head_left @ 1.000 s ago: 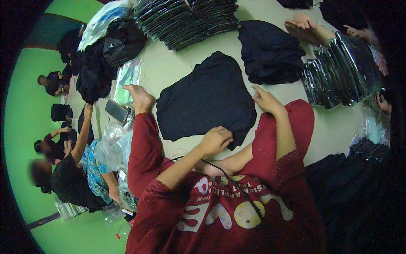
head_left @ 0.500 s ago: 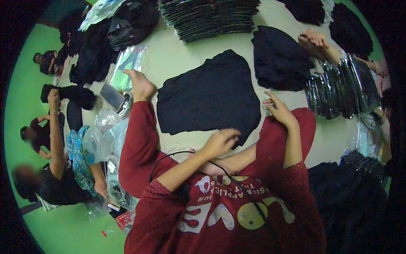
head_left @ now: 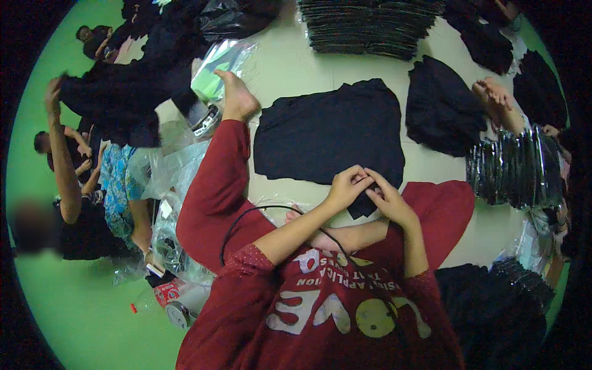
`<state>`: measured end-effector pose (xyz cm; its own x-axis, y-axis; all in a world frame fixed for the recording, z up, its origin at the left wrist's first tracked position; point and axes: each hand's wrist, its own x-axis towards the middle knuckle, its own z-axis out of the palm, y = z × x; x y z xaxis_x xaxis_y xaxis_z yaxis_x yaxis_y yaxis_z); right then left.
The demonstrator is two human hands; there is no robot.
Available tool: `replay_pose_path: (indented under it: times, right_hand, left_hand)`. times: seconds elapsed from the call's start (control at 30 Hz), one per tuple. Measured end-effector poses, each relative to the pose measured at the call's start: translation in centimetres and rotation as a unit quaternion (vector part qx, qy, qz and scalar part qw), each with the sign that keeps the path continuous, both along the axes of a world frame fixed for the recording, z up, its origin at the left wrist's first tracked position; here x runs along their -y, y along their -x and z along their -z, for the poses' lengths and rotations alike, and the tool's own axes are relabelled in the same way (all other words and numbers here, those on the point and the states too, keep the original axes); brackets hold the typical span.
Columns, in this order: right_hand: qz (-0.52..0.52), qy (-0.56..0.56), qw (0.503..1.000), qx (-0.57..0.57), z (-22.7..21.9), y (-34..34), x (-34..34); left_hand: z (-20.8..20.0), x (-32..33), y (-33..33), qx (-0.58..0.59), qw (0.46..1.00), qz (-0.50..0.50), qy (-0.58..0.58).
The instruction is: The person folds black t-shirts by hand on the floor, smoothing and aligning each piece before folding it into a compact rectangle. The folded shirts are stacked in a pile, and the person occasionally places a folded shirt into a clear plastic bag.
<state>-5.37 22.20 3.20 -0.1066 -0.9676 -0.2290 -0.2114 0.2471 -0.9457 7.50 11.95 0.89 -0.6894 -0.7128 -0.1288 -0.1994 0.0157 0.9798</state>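
Mostly flat, matte black cloth

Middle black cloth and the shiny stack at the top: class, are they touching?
Apart: the head view shows a strip of pale floor between the middle black cloth and the shiny stack.

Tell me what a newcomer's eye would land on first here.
The dark red shirt with its bold pale print stands out first, at the bottom middle. Above it, the left hand and right hand are close together at the near edge of a black cloth on the pale floor. A stack of black packets is at the top.
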Motion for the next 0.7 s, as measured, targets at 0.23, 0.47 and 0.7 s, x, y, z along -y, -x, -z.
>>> replay_pose_path:
  times: [0.23, 0.47, 0.7]
  right_hand:
    - [-0.049, 0.000, 0.997, -0.051, -1.1, 1.1, -0.2]
    - [-0.033, -0.041, 0.994, -0.092, -2.3, 1.3, -0.5]
    - [-0.028, -0.015, 0.991, -0.128, -1.7, 2.2, -1.5]
  left_hand:
    - [-0.4, 0.4, -3.3, -0.031, 0.978, 0.065, 0.198]
    - [0.9, 7.6, -10.0, 0.208, 0.809, 0.167, 0.523]
    - [-1.5, 14.0, -17.6, 0.406, 0.764, 0.176, 0.469]
